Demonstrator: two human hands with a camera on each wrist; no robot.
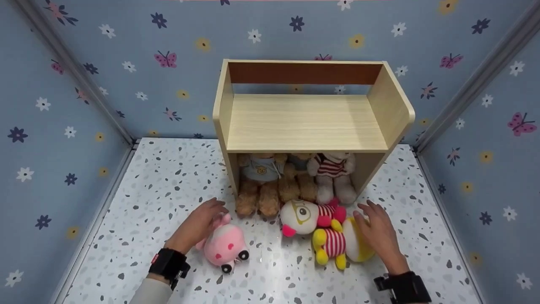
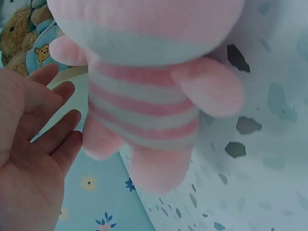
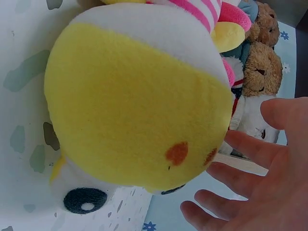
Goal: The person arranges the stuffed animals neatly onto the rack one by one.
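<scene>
A pink plush toy (image 1: 223,247) with big black-and-white eyes lies on the speckled surface. Beside it is my left hand (image 1: 203,219), fingers loosely extended; the left wrist view shows the fingertips close to the toy's striped pink-and-white body (image 2: 144,106). On the right, a yellow-and-white plush toy (image 1: 335,242) in a pink-striped top lies on its side. My right hand (image 1: 378,230) is at its head, the fingers spread along the yellow part (image 3: 139,106) in the right wrist view. Against it lies a white-and-pink plush toy (image 1: 301,215) with yellow glasses.
A light wooden shelf (image 1: 303,122) stands at the back. In its lower compartment sit several teddy bears, among them a brown bear in a blue hoodie (image 1: 261,169) and a pale one in a striped sweater (image 1: 332,166). Blue flowered walls (image 1: 270,25) enclose the surface.
</scene>
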